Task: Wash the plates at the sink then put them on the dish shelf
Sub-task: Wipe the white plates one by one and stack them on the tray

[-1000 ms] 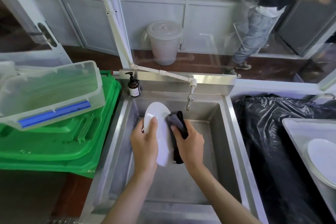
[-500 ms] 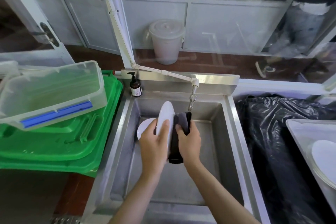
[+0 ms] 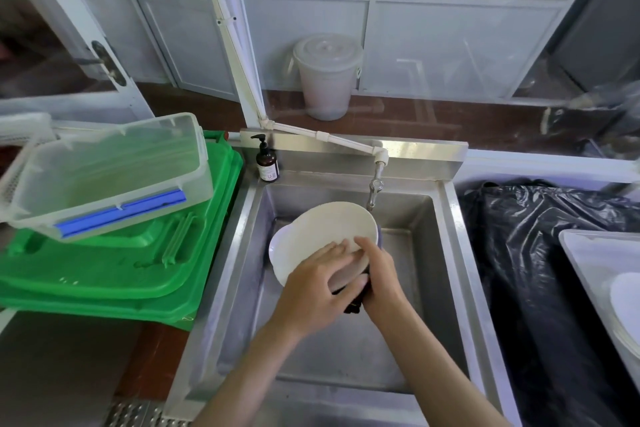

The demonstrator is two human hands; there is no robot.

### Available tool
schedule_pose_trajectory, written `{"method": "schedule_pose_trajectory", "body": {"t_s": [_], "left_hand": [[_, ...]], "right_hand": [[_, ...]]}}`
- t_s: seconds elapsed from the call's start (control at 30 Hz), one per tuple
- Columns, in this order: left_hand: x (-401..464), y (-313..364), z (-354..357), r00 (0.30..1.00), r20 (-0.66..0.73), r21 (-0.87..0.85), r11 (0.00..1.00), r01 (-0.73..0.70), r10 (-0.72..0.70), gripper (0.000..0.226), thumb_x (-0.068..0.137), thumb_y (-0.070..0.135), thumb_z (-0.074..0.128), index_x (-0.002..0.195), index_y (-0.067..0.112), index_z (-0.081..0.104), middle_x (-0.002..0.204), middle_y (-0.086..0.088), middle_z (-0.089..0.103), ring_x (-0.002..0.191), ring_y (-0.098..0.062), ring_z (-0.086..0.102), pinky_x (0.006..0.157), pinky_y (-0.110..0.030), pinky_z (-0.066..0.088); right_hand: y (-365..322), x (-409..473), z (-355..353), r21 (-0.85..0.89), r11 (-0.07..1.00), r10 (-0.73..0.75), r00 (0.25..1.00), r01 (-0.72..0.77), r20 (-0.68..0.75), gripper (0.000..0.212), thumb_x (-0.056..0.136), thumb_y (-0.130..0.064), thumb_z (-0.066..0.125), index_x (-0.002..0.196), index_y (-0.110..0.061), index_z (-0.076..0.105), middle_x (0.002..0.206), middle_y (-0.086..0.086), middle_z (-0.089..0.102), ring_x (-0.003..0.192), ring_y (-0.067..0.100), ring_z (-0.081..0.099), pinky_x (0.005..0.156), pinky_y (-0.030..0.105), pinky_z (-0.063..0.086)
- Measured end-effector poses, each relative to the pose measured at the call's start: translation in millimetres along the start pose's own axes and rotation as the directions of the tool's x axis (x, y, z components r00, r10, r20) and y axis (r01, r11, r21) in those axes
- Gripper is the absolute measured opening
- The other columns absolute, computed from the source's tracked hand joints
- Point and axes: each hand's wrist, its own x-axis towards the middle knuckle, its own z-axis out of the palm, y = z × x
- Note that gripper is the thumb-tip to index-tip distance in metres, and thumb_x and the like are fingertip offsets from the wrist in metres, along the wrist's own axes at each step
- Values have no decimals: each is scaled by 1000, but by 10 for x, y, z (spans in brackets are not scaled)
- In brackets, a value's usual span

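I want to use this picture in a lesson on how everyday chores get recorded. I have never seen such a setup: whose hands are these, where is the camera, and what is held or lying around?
There is no machine here. A person wears a wide-angle camera on the head, so you look down at their own two hands over a steel sink. The left hand grips a white plate, fingers spread on its face. The right hand holds a dark cloth against the plate's other side. A second plate lies in the basin behind it. The tap hangs above; no water is visibly running. A soap bottle stands at the back left corner. Left of the sink, a clear tub rests on green lids; right is a black bag.
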Motion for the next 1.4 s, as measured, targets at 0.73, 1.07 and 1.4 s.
{"method": "schedule_pose_trajectory", "body": {"t_s": [0.73, 1.07, 1.4], "left_hand": [[150, -94, -288, 663, 183, -837, 238, 492, -726, 46, 102, 64, 46, 129, 33, 67, 119, -3, 76, 110, -29, 71, 88, -45, 59], [180, 74, -114, 716, 175, -840, 276, 467, -676, 47, 102, 58, 51, 124, 23, 73, 119, -9, 77, 114, -31, 71, 108, -54, 50], [244, 146, -162, 602, 51, -920, 197, 339, -797, 57, 82, 65, 69, 118, 20, 70, 118, -7, 76, 113, -34, 70, 104, -58, 52]], "right_hand": [[-312, 96, -706, -515, 772, -516, 840, 372, -166, 17, 91, -19, 77, 101, -27, 66, 96, -5, 74, 95, 18, 70, 77, 34, 56], [-188, 294, -471, -633, -145, -543, 474, 760, 693, 67, 70, 14, 62, 128, -18, 72, 147, -12, 61, 142, 6, 50, 117, 30, 41], [545, -365, -616, -745, -44, -724, 493, 665, 483, 48, 75, -29, 81, 123, -28, 77, 133, -16, 69, 122, -2, 64, 90, 20, 47]]}}
